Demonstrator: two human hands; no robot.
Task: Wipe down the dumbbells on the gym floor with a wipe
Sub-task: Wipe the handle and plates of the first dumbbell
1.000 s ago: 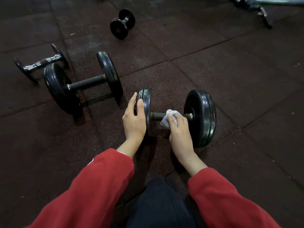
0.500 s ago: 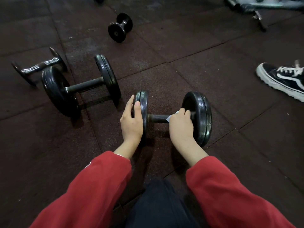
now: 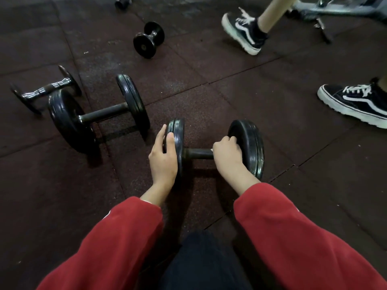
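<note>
A black dumbbell (image 3: pixel 249 141) lies on the dark rubber floor right in front of me. My left hand (image 3: pixel 164 158) rests flat against the outer face of its left plate, thumb on the rim. My right hand (image 3: pixel 227 153) is closed over the right end of the bar, against the inner face of the right plate. Only a tiny white corner of the wipe (image 3: pixel 212 150) shows at the edge of that hand; the rest is hidden under my fingers.
A second large black dumbbell (image 3: pixel 100 114) lies to the left, a chrome-handled one (image 3: pixel 45 90) behind it, a small black one (image 3: pixel 148 39) farther back. Another person's sneakers (image 3: pixel 244 31) (image 3: pixel 354 102) stand at the right. A metal machine frame (image 3: pixel 335 9) runs along the top right.
My right hand has slid right along the bar with the wipe until it meets the right plate. A person in sneakers has walked into view at the right.
</note>
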